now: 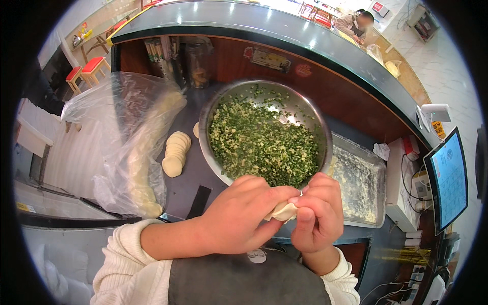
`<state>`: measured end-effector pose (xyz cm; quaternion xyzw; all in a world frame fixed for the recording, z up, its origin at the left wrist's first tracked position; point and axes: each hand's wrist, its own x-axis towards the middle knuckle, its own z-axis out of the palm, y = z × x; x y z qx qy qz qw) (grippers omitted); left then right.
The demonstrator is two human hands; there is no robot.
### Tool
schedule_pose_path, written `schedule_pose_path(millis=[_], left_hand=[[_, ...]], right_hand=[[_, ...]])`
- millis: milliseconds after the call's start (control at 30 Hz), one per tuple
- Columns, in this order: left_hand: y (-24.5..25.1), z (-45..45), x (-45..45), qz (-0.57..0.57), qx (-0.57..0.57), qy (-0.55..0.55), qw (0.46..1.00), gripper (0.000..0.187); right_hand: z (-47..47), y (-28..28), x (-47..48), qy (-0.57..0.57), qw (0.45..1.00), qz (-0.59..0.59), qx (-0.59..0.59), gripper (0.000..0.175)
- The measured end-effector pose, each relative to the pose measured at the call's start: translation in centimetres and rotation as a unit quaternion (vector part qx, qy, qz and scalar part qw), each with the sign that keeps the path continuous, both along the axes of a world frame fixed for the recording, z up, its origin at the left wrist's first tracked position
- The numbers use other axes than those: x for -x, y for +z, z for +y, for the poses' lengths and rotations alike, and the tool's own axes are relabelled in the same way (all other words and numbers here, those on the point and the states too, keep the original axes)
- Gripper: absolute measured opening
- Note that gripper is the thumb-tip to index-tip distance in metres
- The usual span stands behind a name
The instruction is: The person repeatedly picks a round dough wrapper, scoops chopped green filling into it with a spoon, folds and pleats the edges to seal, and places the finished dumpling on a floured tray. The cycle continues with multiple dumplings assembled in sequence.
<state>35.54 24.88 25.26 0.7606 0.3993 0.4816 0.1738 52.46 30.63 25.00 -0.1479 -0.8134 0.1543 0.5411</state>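
Note:
My left hand (pixel 244 215) and my right hand (pixel 318 213) meet over the near rim of a large steel bowl (pixel 326 118). Between the fingers of both is a small folded piece of dough (pixel 284 212), pinched along its upper edge; what it holds inside is hidden. Chopped greens mixed with small pale yellow bits (pixel 263 141) fill much of the bowl. Left of it lies an overlapping row of round dough wrappers (pixel 176 152), and the edge of another round (pixel 196 130) shows beside the bowl.
A long dough roll (pixel 141 171) lies under clear plastic at the left. Right of the bowl is a floured metal tray (pixel 358 183), with a monitor (pixel 446 181) beyond. A raised counter ledge (pixel 267 23) curves behind. Another person (pixel 352 26) sits far back right.

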Motion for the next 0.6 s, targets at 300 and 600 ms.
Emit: schedule_pose_path(millis=[300,600], left_hand=[[-0.05,0.06,-0.09,0.006,-0.01,0.009,1.0,0.052],[-0.29,0.18,-0.23,0.047,0.113,0.029,0.992,0.054]], right_hand=[[0.09,0.12,0.12,0.008,1.0,0.002,0.022,0.013],[-0.04,-0.07,-0.45,0.005,0.995,-0.016,0.095,0.018]])
